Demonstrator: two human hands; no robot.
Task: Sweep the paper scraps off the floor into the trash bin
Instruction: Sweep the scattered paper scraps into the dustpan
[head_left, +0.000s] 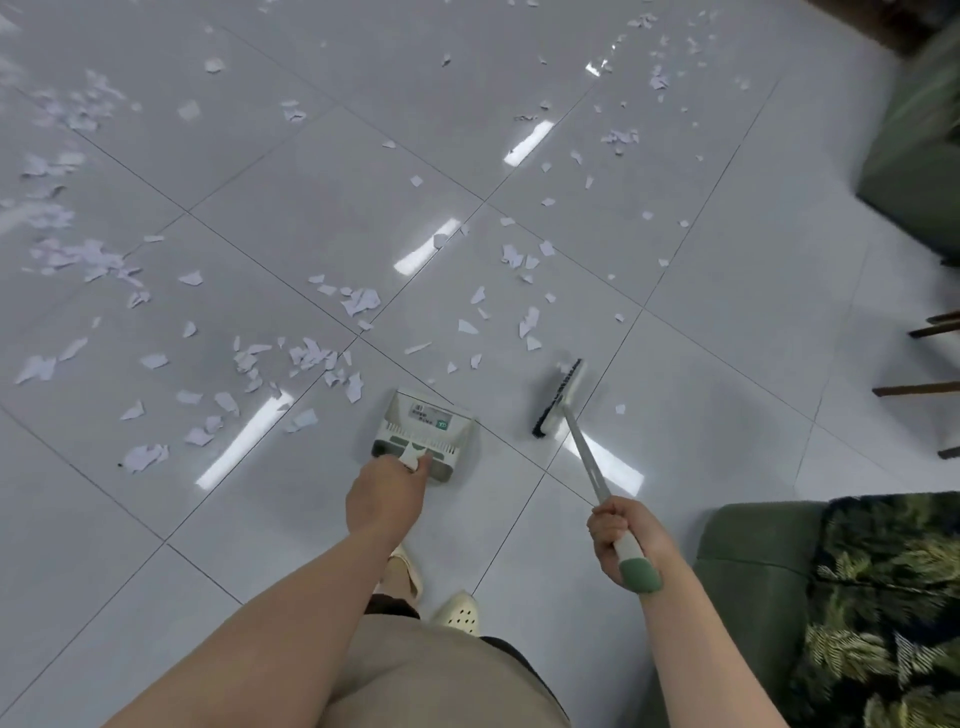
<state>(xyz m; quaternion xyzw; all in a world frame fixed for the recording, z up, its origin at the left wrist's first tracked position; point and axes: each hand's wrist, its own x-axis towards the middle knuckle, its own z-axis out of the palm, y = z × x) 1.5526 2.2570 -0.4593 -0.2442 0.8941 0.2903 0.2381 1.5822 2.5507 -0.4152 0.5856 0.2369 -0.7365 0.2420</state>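
so the paper scraps (358, 301) are torn white bits, all irregular shapes, some flat and some crumpled, scattered pretty much all over the floor (701, 364), thicker toward the left side and thinner off to the far right. the floor is big glossy pale grey tiles with thin dark grout lines, shiny enough that the ceiling lights show up as bright streaks. the left hand (387, 491) is wrapped around the handle of a dustpan (426, 428), which is cream plastic with green accents, a slotted ridge and a label on it, mouth pointing away toward a bunch of scraps just beyond it on the left. the right hand (621, 535) is curled around the grip of a broom (558, 397), fingers closed on it near the green rubbery end cap; the pole is thin and light coloured and the head is a flat white bar with dark bristles, sitting just to the right of the dustpan, apart from it. one tiny scrap lies right next to the broom head. a green sofa (748, 551) with a dark leafy-print cushion (883, 597) is at the lower right, and pale perforated slippers (460, 613) show at the bottom.
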